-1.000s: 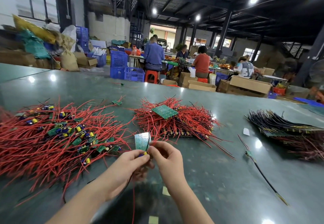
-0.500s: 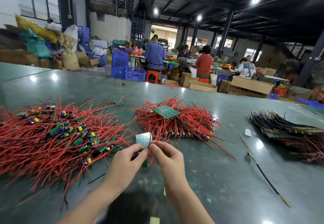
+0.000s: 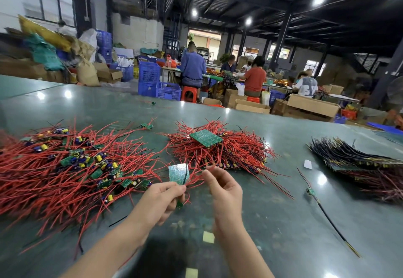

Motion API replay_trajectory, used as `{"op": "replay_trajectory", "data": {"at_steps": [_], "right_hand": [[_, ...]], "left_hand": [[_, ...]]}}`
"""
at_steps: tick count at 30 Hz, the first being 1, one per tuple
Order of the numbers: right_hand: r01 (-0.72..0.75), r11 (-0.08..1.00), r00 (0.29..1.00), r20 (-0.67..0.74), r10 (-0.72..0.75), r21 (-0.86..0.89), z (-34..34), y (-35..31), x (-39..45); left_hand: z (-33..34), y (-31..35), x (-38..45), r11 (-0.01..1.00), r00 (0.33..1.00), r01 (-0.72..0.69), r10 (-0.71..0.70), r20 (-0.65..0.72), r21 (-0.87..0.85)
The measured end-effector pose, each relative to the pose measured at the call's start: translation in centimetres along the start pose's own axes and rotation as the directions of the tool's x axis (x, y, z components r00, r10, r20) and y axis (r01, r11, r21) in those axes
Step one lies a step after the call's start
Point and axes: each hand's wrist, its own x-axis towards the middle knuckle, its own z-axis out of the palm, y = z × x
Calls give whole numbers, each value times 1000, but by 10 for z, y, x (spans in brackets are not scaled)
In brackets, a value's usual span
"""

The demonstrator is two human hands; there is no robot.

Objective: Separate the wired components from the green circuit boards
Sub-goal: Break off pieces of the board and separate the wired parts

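Note:
My left hand [image 3: 161,199] pinches a small green circuit board [image 3: 178,173] by its lower edge and holds it upright above the table. A black wire runs down the board's face, and a tiny green piece [image 3: 180,204] shows under my fingers. My right hand [image 3: 222,188] is a short way right of the board, fingers curled, thumb against forefinger. Thin red wires lie between the board and those fingertips; whether one is pinched is unclear. Behind lies a heap of red-wired boards [image 3: 218,147] with a larger green board [image 3: 205,137] on top.
A wide pile of red wires with small green boards and capacitors [image 3: 72,168] fills the left of the green table [image 3: 272,223]. A bundle of dark-wired boards [image 3: 353,160] lies right, a single wired piece [image 3: 310,191] nearer. People work at tables beyond.
Both hands pinched the board together before. My right hand has now come off it and moved right, while my left hand keeps the board upright.

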Motion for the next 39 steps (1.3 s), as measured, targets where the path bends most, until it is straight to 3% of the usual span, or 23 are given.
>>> {"op": "replay_trajectory", "data": {"at_steps": [5,8,10,12,14,16,18,20,23,26,27,29,31,33,35,37,39], "right_hand": [[-219,956,975,12,221,195,1,2,0],[-220,941,974,10,225,258,0,-2,3],[-159,964,985,-38,170,211,-2,-2,4],[23,999,992,-122,-29,-49,-5,-2,3],[190,941,965,-122,-232,-280,-7,1,3],[198,938,963,-123,-241,-286,-8,-1,3],[108,982,982,-140,-130,-156,-9,0,5],[-24,1000,986,-166,23,-2,-8,1,6],[-219,952,959,-134,251,215,-8,3,11],[-270,847,943,-50,328,458,-15,-1,20],[-257,863,946,-68,316,435,-18,-3,22],[-156,978,965,-188,181,142,-23,-3,22],[30,978,962,-259,-84,-207,-26,-1,22],[146,931,939,-250,-237,-334,-26,-2,22],[183,910,922,-256,-291,-373,-27,-2,23],[169,926,918,-289,-273,-338,-28,-2,22],[49,987,938,-332,-98,-152,-28,-2,21]], "left_hand": [[-4,5,1,947,965,236,-202,166,-219],[-10,6,2,890,935,336,-274,226,-309],[-11,5,1,879,929,356,-294,226,-318],[-7,2,0,919,944,315,-279,176,-235],[0,1,-2,983,982,179,-175,77,-49],[5,2,-4,983,1000,17,-13,-25,185],[5,3,-4,959,996,-45,65,-63,279],[2,4,-5,981,1000,6,-1,-26,195],[-2,5,-3,980,978,186,-178,109,-67],[-9,5,0,915,939,320,-272,210,-244],[-11,4,0,906,935,333,-282,216,-260],[-12,1,1,913,938,332,-293,185,-238],[-8,-1,1,965,967,246,-239,85,-90],[-4,-4,0,955,998,27,-7,-69,294],[0,-7,-2,761,952,-142,281,-124,633],[3,-8,-4,562,898,-171,427,-107,809],[5,-9,-5,424,861,-178,505,-69,888]]}}
